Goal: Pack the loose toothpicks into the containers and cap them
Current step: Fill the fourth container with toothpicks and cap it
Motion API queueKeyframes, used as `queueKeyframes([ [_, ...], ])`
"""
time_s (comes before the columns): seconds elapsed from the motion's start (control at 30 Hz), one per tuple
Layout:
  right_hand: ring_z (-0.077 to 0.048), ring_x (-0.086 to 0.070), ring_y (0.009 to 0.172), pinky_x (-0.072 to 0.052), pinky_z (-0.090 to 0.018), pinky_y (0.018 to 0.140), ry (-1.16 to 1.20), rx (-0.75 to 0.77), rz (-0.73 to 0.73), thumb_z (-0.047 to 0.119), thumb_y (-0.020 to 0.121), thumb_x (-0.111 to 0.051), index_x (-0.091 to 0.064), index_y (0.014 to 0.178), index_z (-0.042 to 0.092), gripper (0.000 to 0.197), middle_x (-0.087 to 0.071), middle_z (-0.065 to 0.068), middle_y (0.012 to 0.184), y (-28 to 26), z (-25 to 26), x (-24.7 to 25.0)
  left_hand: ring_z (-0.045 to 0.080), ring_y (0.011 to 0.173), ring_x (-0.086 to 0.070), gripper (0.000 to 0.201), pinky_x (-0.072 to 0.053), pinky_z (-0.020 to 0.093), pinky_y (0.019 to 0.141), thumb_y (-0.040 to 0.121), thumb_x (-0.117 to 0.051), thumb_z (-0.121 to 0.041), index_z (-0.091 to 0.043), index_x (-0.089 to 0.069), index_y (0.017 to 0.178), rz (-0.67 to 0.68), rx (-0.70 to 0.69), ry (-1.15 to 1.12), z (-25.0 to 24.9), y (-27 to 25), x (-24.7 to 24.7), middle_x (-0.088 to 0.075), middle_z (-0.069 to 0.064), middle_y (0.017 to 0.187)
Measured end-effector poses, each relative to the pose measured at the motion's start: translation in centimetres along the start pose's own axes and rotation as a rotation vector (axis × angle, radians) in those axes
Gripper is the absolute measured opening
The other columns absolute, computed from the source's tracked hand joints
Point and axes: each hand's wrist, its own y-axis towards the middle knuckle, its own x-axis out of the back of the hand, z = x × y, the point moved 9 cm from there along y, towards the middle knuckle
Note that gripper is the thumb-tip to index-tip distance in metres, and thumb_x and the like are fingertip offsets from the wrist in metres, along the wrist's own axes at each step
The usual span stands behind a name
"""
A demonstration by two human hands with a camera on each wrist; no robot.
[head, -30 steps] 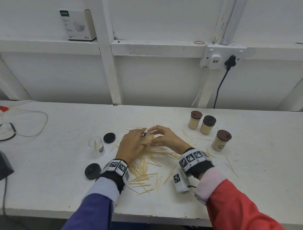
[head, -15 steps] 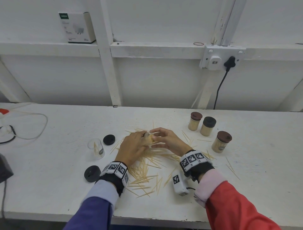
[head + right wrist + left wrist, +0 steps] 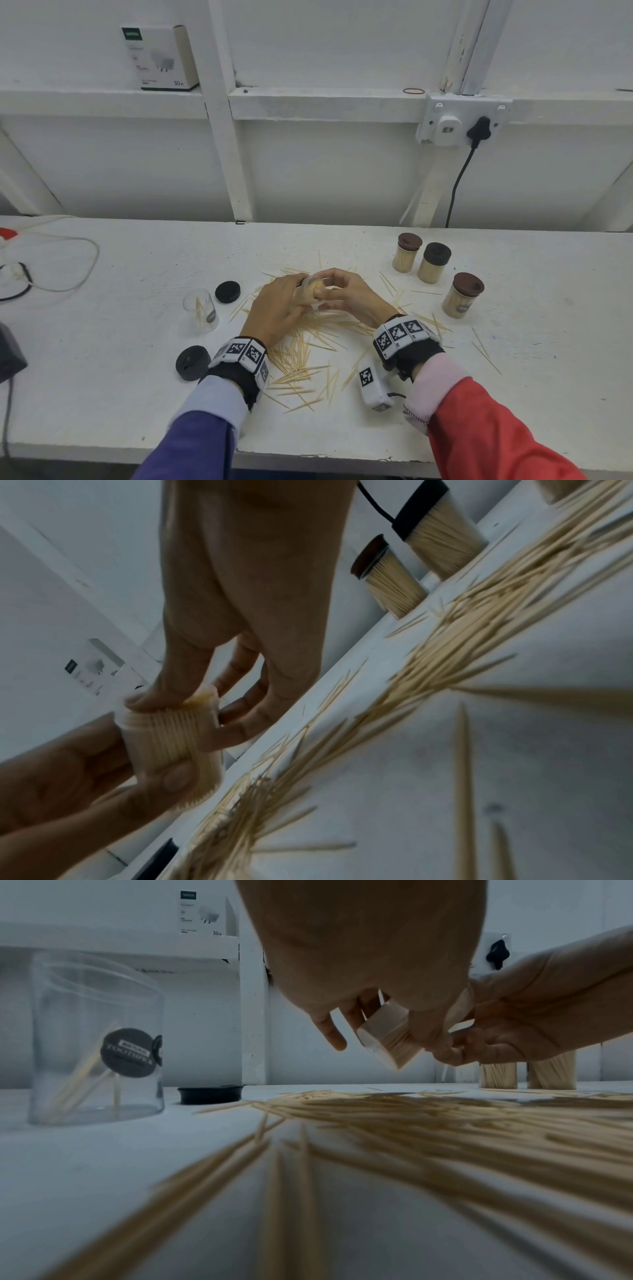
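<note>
Both hands met above the middle of the white worktop [image 3: 102, 377], over the pile of loose toothpicks [image 3: 301, 353]. The left hand [image 3: 277, 310] had its fingers and thumb curled round a clear container [image 3: 171, 739] packed full of toothpicks, held tilted and lifted off the worktop with its open mouth towards the right hand. The right hand [image 3: 349, 296] had its thumb pressed on the toothpick ends at the mouth, with the other fingers curled loosely just beside the rim; whether those fingers gripped the container could not be told. Loose toothpicks lay spread beneath and near both wrists, with a few strays further right. Left of the pile stood a second clear container [image 3: 201, 310], upright, uncapped, holding only a few toothpicks. A black cap [image 3: 227, 292] lay just to its right, and another black cap [image 3: 192, 362] lay nearer, just beside the left wrist. At far right stood three capped, full containers: a brown-capped one [image 3: 407, 253] farthest, a black-capped one [image 3: 434, 263] just beside it, and another brown-capped one [image 3: 462, 296] nearer and further right. A white box [image 3: 161, 58] sat on the shelf above, and a black plug [image 3: 481, 128] sat in the wall socket.
</note>
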Motion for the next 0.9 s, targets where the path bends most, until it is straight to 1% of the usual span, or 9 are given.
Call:
queueKeyframes([
  [0.17, -0.015, -0.061, 0.081, -0.05, -0.025, 0.06, -0.094, 0.02, -0.14, 0.026, 0.09, -0.069, -0.065, 0.111, 0.007, 0.029, -0.065, -0.005, 0.096, 0.4, 1.1, 1.3, 0.024, 0.111, -0.054, 0.047, -0.043, 0.041, 0.091, 0.084, -0.068, -0.02, -0.013, -0.054, 0.129, -0.077, 0.041, 0.075, -0.1, 0.0, 1.1, -0.062, 0.003, 0.121],
  [0.23, -0.014, -0.058, 0.079, -0.046, -0.022, 0.056, -0.207, 0.046, -0.249, 0.026, 0.092, -0.065, -0.066, 0.108, 0.01, 0.022, -0.064, -0.002, 0.096, 0.7, 1.6, 2.5, 0.026, 0.111, -0.054, 0.048, -0.04, 0.039, 0.091, 0.083, -0.068, -0.017, -0.012, -0.054, 0.129, -0.098, 0.083, 0.112, 0.5, 0.1, 1.3, -0.061, 0.003, 0.121],
  [0.3, -0.011, -0.056, 0.081, -0.043, -0.021, 0.061, -0.431, 0.083, -0.312, 0.02, 0.091, -0.064, -0.067, 0.107, 0.013, 0.017, -0.063, -0.001, 0.101, 1.2, 2.0, 3.3, 0.024, 0.111, -0.054, 0.049, -0.039, 0.037, 0.09, 0.082, -0.066, -0.021, -0.017, -0.052, 0.129, -0.098, 0.113, 0.177, 1.4, 0.3, 1.1, -0.06, 0.0, 0.12],
  [0.37, -0.011, -0.054, 0.09, -0.042, -0.024, 0.075, -0.719, 0.082, -0.28, 0.019, 0.088, -0.067, -0.067, 0.11, 0.016, 0.021, -0.061, -0.001, 0.11, 1.7, 1.9, 3.0, 0.022, 0.11, -0.054, 0.049, -0.038, 0.035, 0.089, 0.082, -0.065, -0.025, -0.02, -0.05, 0.129, -0.101, 0.133, 0.224, 2.0, 0.4, 0.9, -0.06, -0.003, 0.119],
  [0.43, -0.017, -0.052, 0.107, -0.041, -0.028, 0.088, -0.984, 0.006, -0.136, 0.028, 0.086, -0.07, -0.063, 0.121, 0.016, 0.037, -0.057, -0.005, 0.123, 2.2, 0.8, 1.7, 0.023, 0.11, -0.054, 0.05, -0.039, 0.037, 0.091, 0.083, -0.067, -0.026, -0.018, -0.051, 0.13, -0.132, 0.146, 0.24, 2.1, 0.3, 1.1, -0.06, -0.001, 0.119],
  [0.53, -0.024, -0.037, 0.13, -0.035, -0.038, 0.106, -1.274, -0.086, 0.052, 0.057, 0.079, -0.069, -0.045, 0.142, 0.018, 0.077, -0.043, -0.006, 0.141, 2.0, -1.4, -0.8, 0.026, 0.111, -0.054, 0.051, -0.039, 0.04, 0.093, 0.083, -0.071, -0.024, -0.014, -0.053, 0.13, -0.191, 0.155, 0.236, 1.9, 0.0, 1.8, -0.061, 0.003, 0.12],
  [0.67, -0.026, -0.034, 0.129, -0.036, -0.042, 0.104, -1.535, -0.037, 0.052, 0.08, 0.065, -0.063, -0.036, 0.143, 0.014, 0.107, -0.04, -0.005, 0.141, 1.6, -2.2, -2.6, 0.028, 0.112, -0.055, 0.052, -0.039, 0.042, 0.093, 0.083, -0.071, -0.023, -0.012, -0.053, 0.13, -0.226, 0.177, 0.243, 2.2, -0.3, 2.1, -0.061, 0.006, 0.121],
  [0.83, -0.025, -0.042, 0.112, -0.036, -0.038, 0.089, -1.595, 0.045, -0.019, 0.068, 0.073, -0.065, -0.056, 0.111, 0.011, 0.069, -0.048, -0.006, 0.118, 1.4, -1.6, -3.8, 0.027, 0.111, -0.055, 0.051, -0.039, 0.041, 0.093, 0.083, -0.071, -0.024, -0.013, -0.053, 0.129, -0.225, 0.19, 0.244, 2.3, -0.2, 2.1, -0.061, 0.005, 0.121],
  [0.9, -0.024, -0.044, 0.111, -0.035, -0.039, 0.089, -1.563, 0.053, -0.029, 0.053, 0.079, -0.066, -0.058, 0.111, 0.011, 0.054, -0.05, -0.007, 0.115, 1.3, -1.3, -4.0, 0.028, 0.11, -0.056, 0.051, -0.04, 0.042, 0.092, 0.082, -0.072, -0.023, -0.012, -0.054, 0.128, -0.224, 0.184, 0.239, 2.3, -0.3, 2.0, -0.062, 0.006, 0.118],
])
